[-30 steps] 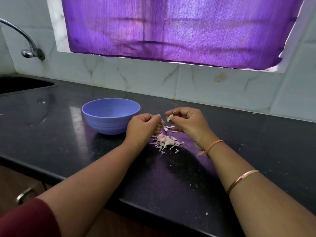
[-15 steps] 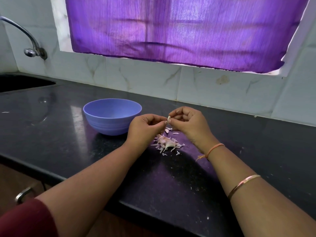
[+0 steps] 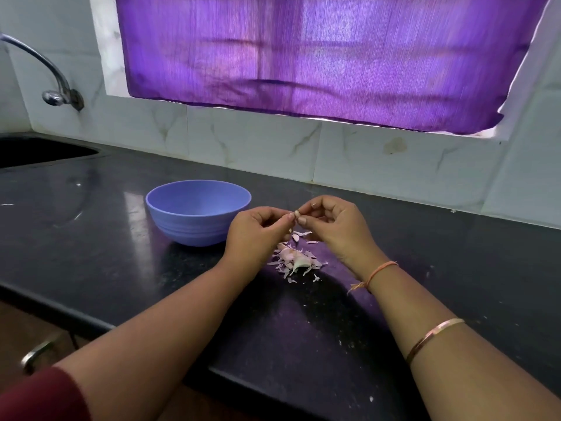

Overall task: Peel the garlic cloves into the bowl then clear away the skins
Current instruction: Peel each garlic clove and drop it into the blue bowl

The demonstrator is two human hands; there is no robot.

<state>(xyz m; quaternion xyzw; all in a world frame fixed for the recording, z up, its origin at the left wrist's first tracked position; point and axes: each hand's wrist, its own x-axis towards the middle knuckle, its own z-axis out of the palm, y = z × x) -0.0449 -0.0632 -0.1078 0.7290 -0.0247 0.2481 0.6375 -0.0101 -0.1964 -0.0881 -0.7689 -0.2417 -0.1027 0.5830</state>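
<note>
A small pale garlic clove (image 3: 297, 213) is pinched between the fingertips of my left hand (image 3: 256, 233) and my right hand (image 3: 335, 227), held above the black counter. Both hands have curled fingers and meet at the clove. Right under them lies a heap of pinkish garlic skins (image 3: 296, 259) with a whitish piece in its middle. The blue bowl (image 3: 170, 212) stands on the counter just left of my left hand; I see nothing inside it from here.
A sink (image 3: 36, 151) is sunk into the counter (image 3: 91, 253) at the far left, with a metal tap (image 3: 53, 83) on the tiled wall above. A purple curtain (image 3: 318, 56) covers the window. The counter's front edge runs under my forearms.
My hands have come together and risen slightly from the skin heap. My left fingertips now meet my right fingertips on the clove, which only my right hand held before.
</note>
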